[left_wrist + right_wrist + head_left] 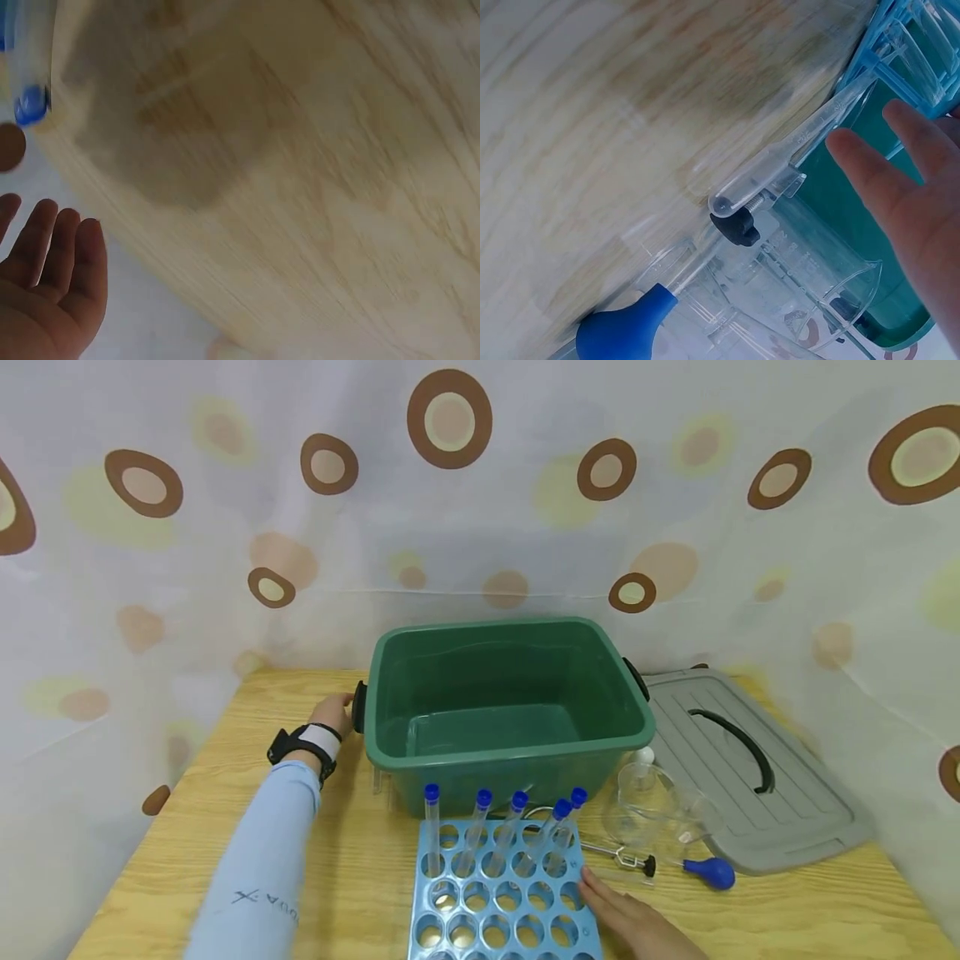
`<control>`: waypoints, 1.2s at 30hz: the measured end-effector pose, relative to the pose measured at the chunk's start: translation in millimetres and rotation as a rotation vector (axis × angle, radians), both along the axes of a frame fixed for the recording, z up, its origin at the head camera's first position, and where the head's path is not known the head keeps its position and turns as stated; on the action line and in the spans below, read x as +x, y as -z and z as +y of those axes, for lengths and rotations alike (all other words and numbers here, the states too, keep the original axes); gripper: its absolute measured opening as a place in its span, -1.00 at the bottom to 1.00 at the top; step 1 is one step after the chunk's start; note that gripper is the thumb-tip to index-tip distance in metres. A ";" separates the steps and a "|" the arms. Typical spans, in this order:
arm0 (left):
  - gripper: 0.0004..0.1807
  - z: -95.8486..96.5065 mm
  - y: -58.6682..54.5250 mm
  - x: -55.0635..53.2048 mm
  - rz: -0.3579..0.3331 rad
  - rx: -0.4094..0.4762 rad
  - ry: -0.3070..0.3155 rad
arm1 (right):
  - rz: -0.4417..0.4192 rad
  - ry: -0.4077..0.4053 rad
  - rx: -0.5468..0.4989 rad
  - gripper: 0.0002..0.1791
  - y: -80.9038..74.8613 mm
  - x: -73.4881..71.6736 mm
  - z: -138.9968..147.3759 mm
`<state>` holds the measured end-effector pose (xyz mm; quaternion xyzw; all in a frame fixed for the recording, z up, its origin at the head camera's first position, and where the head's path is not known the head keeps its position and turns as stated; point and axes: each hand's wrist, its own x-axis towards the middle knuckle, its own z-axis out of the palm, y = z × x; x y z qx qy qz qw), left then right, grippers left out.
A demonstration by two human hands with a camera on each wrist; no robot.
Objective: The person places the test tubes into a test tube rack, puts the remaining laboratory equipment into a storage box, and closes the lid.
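Observation:
My left hand (333, 714) is beside the black left handle (360, 707) of a green plastic bin (495, 760); the handle partly hides the fingertips. In the left wrist view the left hand's fingers (90, 255) are spread loosely, apart from a blue-tipped clear object (31, 103). My right hand (633, 918) has its straight fingers at the right edge of a light blue test tube rack (491, 897). Several clear test tubes with blue caps (483, 797) stand in the rack's far rows, some leaning. In the right wrist view, straight fingers (870, 172) extend towards the rack (900, 82).
Right of the bin lies a grey lid (750, 777) with a black handle. Clear beakers (637, 810), a metal clamp with a black knob (649, 865), a clear graduated tube (780, 157) and a blue rubber bulb (712, 872) lie between. A patterned cloth (480, 527) hangs behind the table.

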<state>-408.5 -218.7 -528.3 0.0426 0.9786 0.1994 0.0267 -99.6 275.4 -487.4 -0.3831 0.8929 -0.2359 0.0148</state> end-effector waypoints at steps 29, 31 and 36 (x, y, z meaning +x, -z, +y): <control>-0.75 -9.9 80.5 -10.5 -0.155 -0.061 -0.191 | -0.056 0.008 0.060 0.05 -13.1 4.7 -3.9; -0.74 -20.0 81.6 -8.9 -0.153 -0.067 -0.215 | -0.069 0.008 0.059 0.06 -13.7 4.9 -3.3; -0.60 11.4 -39.7 71.6 -0.190 0.024 -0.274 | -0.085 0.002 0.041 0.07 -17.1 6.0 -3.1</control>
